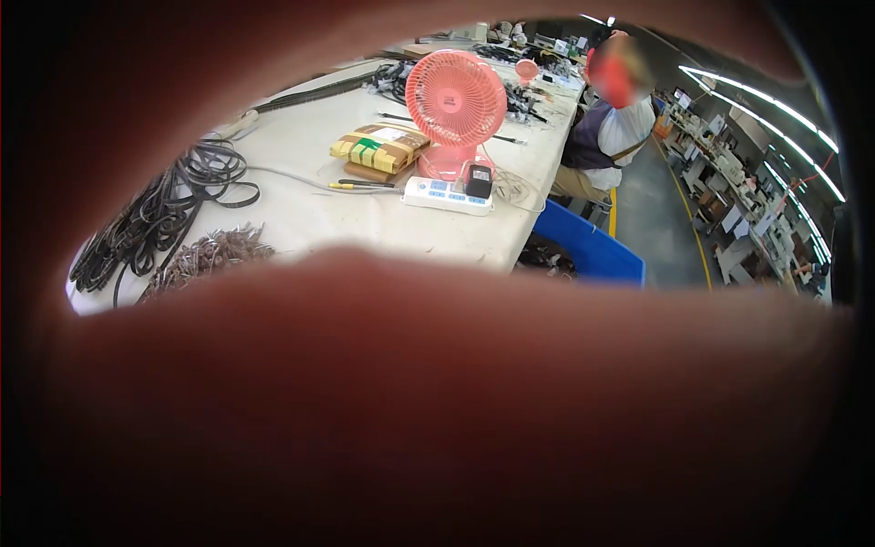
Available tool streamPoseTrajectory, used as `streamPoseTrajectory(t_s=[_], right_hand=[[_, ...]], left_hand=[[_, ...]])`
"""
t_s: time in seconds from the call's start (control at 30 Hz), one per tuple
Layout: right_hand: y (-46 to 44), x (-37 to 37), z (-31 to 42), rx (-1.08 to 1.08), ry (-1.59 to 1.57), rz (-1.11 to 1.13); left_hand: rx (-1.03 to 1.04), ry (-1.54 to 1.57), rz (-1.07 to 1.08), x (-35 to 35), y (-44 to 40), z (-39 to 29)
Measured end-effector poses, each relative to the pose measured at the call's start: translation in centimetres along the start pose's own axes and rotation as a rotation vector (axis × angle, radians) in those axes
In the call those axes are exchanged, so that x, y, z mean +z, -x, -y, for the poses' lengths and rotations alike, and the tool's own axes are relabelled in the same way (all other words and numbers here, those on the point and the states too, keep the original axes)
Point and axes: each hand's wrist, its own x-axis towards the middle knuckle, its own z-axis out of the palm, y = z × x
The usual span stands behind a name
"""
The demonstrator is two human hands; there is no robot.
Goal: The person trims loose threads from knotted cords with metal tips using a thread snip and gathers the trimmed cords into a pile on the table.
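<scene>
Blurred, dark red skin (pixel 437 392) lies right against the lens, covering the lower half and the upper left of the head view. It looks like fingers of a hand, but which hand I cannot tell, nor what it holds. Through the gap between, a pink fan (pixel 456 98) stands on a white-topped table (pixel 319 219). In front of the fan is a white power strip (pixel 447 195) with a black adapter (pixel 478 180) plugged in. A taped brown package (pixel 383 150) sits to the fan's left.
Black straps (pixel 173 201) and a heap of short brownish pieces (pixel 214 255) lie at the table's left. A blue bin (pixel 592 242) stands by its right edge. A person (pixel 606 137) sits farther along. Beyond the aisle (pixel 670 201) are cluttered workbenches (pixel 738 219).
</scene>
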Motion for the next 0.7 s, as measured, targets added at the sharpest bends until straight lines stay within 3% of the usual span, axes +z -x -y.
streamPoseTrajectory(t_s=[0.23, 0.3, 0.33, 0.37, 0.47, 0.7], right_hand=[[0.8, -1.4, 1.6, -0.029, 0.09, 0.011], [0.3, -1.6, 0.8, -0.023, -0.046, 0.023], [0.5, -1.8, 1.4, -0.03, -0.122, 0.01], [0.7, -2.3, 2.1, -0.003, -0.132, 0.006], [0.8, -3.1, 2.9, -0.018, -0.017, -0.007], [1.3, -2.9, 3.5, -0.087, 0.163, 0.022]], left_hand=[[0.097, 0.082, -0.128, -2.5, 3.7, -0.2], [0.088, -0.021, -0.371, -4.5, 6.8, 1.0], [0.001, -0.324, -0.685, -5.0, 9.1, 2.9], [-0.134, -0.475, -0.866, -5.1, 10.7, 4.5], [-0.369, -0.672, -0.949, -7.0, 18.3, 9.4], [-0.479, -0.463, -0.908, -6.7, 24.5, 16.1]])
